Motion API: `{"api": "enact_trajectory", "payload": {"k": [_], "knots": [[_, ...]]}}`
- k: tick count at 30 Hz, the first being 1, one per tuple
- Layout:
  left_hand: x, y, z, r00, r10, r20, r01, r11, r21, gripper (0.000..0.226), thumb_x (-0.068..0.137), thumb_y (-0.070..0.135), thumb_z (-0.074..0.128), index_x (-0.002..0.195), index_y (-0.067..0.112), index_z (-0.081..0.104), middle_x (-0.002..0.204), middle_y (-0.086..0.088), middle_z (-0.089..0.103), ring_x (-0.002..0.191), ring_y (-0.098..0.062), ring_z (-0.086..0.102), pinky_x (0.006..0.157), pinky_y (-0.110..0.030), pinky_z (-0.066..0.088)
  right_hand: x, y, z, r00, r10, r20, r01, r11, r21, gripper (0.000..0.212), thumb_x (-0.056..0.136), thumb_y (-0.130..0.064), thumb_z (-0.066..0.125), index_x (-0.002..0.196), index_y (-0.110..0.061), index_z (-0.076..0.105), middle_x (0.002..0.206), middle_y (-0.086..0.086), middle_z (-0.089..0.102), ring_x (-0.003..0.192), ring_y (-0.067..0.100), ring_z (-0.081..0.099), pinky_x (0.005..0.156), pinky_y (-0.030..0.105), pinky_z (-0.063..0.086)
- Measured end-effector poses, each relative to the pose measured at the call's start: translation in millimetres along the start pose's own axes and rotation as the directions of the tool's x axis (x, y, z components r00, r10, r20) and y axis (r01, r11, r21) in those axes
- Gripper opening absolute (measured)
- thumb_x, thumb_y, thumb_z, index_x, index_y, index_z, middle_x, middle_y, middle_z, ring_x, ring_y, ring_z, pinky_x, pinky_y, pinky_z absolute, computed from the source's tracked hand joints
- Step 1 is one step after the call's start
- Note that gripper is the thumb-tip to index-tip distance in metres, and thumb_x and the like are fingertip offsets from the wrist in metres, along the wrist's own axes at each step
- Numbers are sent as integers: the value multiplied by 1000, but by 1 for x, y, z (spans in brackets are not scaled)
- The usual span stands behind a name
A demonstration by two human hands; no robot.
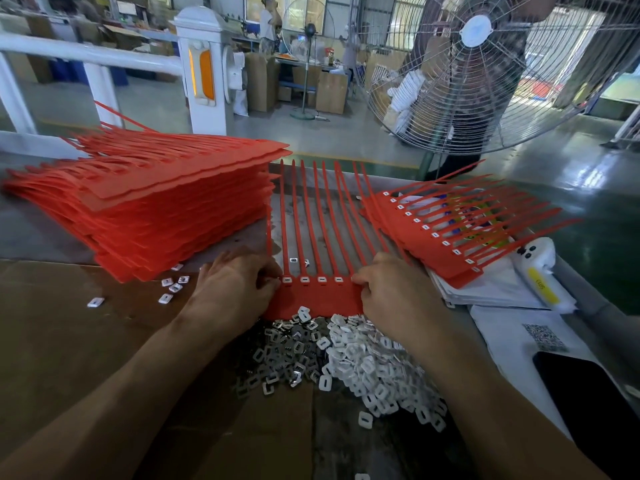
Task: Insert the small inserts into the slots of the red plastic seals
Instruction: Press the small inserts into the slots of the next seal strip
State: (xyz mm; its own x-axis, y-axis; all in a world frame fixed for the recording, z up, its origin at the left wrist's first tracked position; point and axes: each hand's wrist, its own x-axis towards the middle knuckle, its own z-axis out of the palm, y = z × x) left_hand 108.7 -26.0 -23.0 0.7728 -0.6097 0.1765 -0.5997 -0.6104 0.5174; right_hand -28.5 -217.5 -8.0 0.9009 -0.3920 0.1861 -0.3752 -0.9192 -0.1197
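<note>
While both hands are bearing on the strip: I am watching the red seal strip lying flat on the tabletop between them, tails fanning away from me.
Left grip: the left hand is curling its fingers onto the strip's left end by the first slot, seemingly pinning it so it is not sliding; whether it is pinching an insert, I cannot tell.
Right grip: the right hand is curling over the right end, fingertips at the last slots, probably pressing an insert home; any insert is hidden.
Slots: four white inserts are showing seated along the head row.
Supply: the loose insert pile is sitting just below the strip, likely for short reaches.
Stock: the unfilled stack is waiting to the left; a filled strip is resting to the right.
</note>
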Motion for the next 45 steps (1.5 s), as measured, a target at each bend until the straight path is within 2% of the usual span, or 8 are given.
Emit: {"api": "enact_trajectory", "payload": {"k": [2,4,6,11,15,21,38,45], "knots": [[0,0,0,1000,-3,-4,3,1000,6,15,95,38,64,108,40,70,119,13,61,114,-13,54,106,-44,42,1,-2,0,1000,12,-5,-12,1000,-22,31,95,-9,53,112,-21,76,109,0,57,101,22,60,73,35,53],[-1,0,0,1000,-13,0,13,1000,5,15,95,38,63,109,40,70,119,12,60,114,-14,54,106,-45,43,3,-6,1,1000,14,-21,-16,997,-72,27,94,-9,54,106,-20,75,101,-3,53,97,21,59,54,26,34],[-1,0,0,1000,-11,10,11,1000,9,15,95,38,63,109,40,69,118,13,58,114,-13,53,106,-45,43,3,-8,1,1000,18,-23,-20,995,-98,24,93,-9,55,103,-21,74,96,-5,50,96,20,58,52,26,21],[-3,2,-2,1000,-6,3,6,1000,-1,14,95,39,63,107,40,69,114,15,57,113,-12,52,105,-45,43,1,1,1,1000,7,-11,-7,1000,26,29,94,-9,54,109,-21,75,102,-4,57,100,19,58,78,35,52],[-3,1,0,1000,10,0,-10,1000,0,14,95,37,63,107,40,69,111,14,55,115,-14,50,106,-46,41,-7,10,2,1000,-23,-6,23,993,119,34,97,-13,55,125,-25,72,117,-6,62,109,16,59,95,38,52],[-2,-1,0,1000,-3,22,3,1000,7,17,96,40,62,112,41,69,118,12,57,115,-14,52,105,-44,43,-14,33,-5,999,-1,40,-17,898,439,22,100,-18,65,114,-29,76,111,-16,65,95,-2,66,80,9,48],[0,-1,0,999,22,27,-23,999,23,18,95,39,63,112,40,69,117,13,58,113,-13,54,104,-45,44,-27,37,-21,970,-167,174,72,889,453,7,89,-38,78,95,-35,78,98,-16,66,93,-3,62,86,23,51],[0,-2,0,1000,13,23,-13,1000,13,18,95,40,62,112,41,69,117,13,57,114,-13,53,105,-46,43,-28,35,-20,969,-168,182,69,889,453,6,85,-36,82,87,-35,76,92,-19,67,88,-4,61,75,17,46]]}}
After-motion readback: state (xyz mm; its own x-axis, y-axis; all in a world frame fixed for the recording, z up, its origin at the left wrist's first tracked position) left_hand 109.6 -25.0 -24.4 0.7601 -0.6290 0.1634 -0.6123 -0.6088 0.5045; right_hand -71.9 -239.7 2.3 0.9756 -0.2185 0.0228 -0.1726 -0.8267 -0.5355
